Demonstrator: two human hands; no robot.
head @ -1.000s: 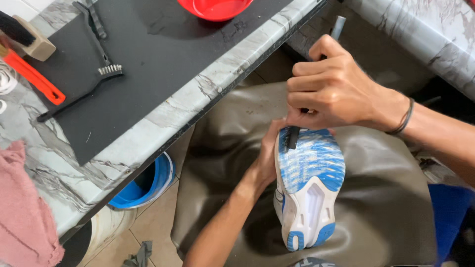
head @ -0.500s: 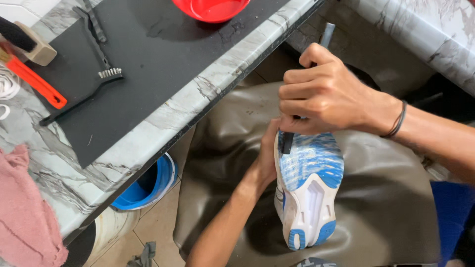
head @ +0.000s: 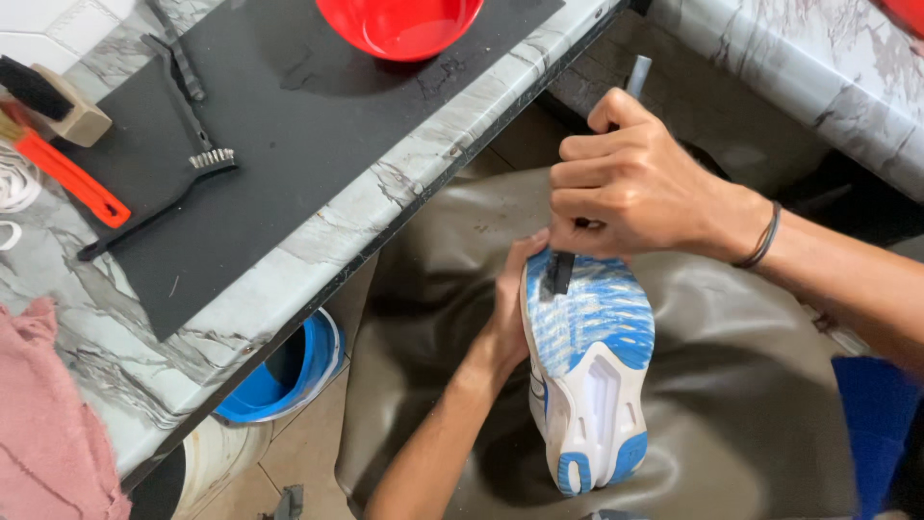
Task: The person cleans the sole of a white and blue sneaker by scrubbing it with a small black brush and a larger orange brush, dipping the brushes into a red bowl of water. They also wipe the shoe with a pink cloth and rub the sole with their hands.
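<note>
Blue-white shoe (head: 589,385), one, two hands, left hand (head: 508,313), right hand (head: 630,188), brush (head: 561,270)

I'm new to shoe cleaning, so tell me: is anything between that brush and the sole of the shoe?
Nothing visible. The right hand presses the dark brush straight onto the blue and white sole, while the left hand grips the shoe's side, clear of the bristles.

The shoe (head: 589,376) has a rubber sole, matt blue and white, with a ridged tread. The apron (head: 741,404) looks like smooth, slightly glossy olive leatherette. The counter (head: 318,241) is polished veined marble, overlaid by a matt black mat (head: 289,125). The bowl (head: 399,24) is glossy red plastic.
</note>
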